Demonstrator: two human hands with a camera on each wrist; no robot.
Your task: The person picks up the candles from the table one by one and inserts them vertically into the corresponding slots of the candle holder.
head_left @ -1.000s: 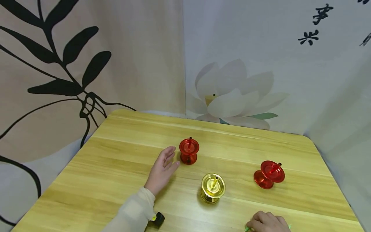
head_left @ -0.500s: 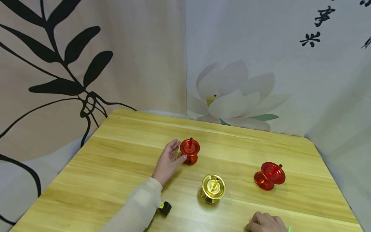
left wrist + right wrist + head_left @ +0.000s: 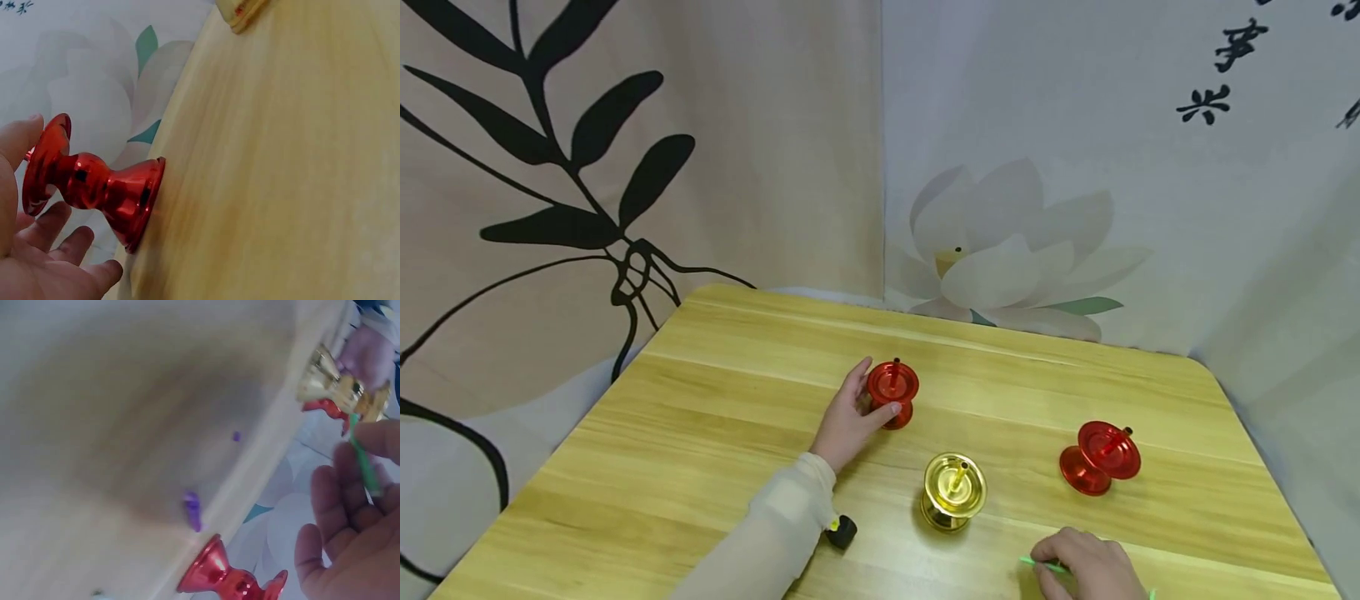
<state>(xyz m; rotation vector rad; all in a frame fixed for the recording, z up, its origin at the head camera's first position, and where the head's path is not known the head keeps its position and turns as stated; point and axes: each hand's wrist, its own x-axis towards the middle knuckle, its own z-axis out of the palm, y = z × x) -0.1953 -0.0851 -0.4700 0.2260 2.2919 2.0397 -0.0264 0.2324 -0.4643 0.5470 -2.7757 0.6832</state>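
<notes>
The red holder [image 3: 893, 383] stands upright on the table [image 3: 700, 433]. The left hand [image 3: 848, 421] is loosely spread about it; whether it touches is unclear. The right hand [image 3: 1086, 565] pinches a green stick [image 3: 365, 465]. Nearby stand a gold holder [image 3: 953, 492] and a second red holder [image 3: 1102, 454].

Glossy metallic candleholders [image 3: 892, 385], smooth wooden tabletop [image 3: 760, 392]

1. A curtained corner; home or studio, I can't tell.
2. Cloth [image 3: 790, 167] printed with black leaves [image 3: 557, 225], a pale flower [image 3: 1000, 275] and brush writing [image 3: 1204, 104] hangs behind the wooden bench [image 3: 1000, 400].
</notes>
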